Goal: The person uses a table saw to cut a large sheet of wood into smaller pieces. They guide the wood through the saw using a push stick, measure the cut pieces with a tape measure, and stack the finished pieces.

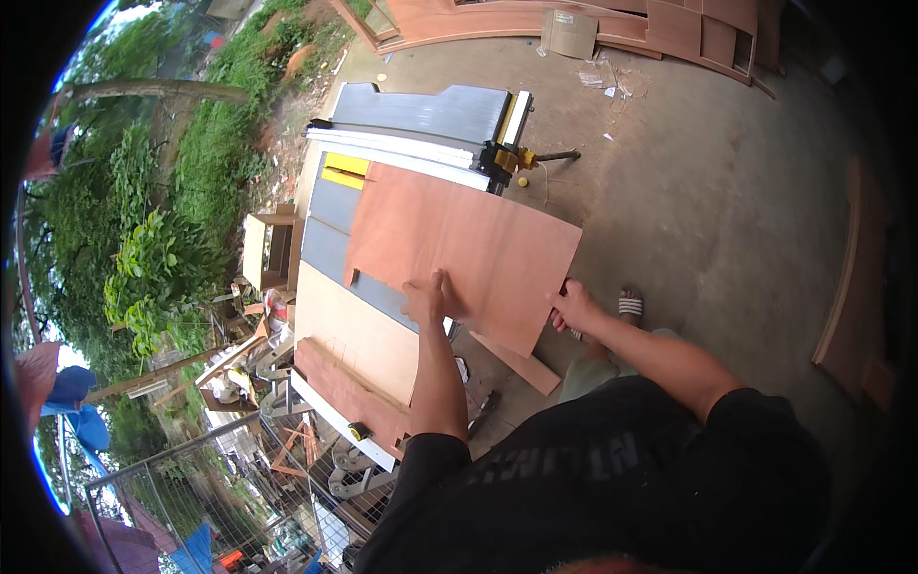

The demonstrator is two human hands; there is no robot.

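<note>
A reddish-brown plywood sheet [478, 239] lies across the grey top of a table saw [330, 244], its far edge along a pale fence rail [402, 153]. At the sheet's near edge, my left hand [426, 298] rests with its fingers apart. My right hand [571, 306] is closed round the right-hand edge, near the near corner; the fingertips underneath are partly hidden. Left of the sheet's far end, the yellow blade insert [345, 170] shows. A small notch is visible at the sheet's left near corner.
A pale board [354, 325] extends the table toward me, with a brown strip and a tape measure [359, 430] on it. Below the sheet leans an offcut [516, 364]. Brown wooden panels [612, 29] and a cardboard piece [569, 34] lie beyond. Wire fencing [182, 488] stands at lower left.
</note>
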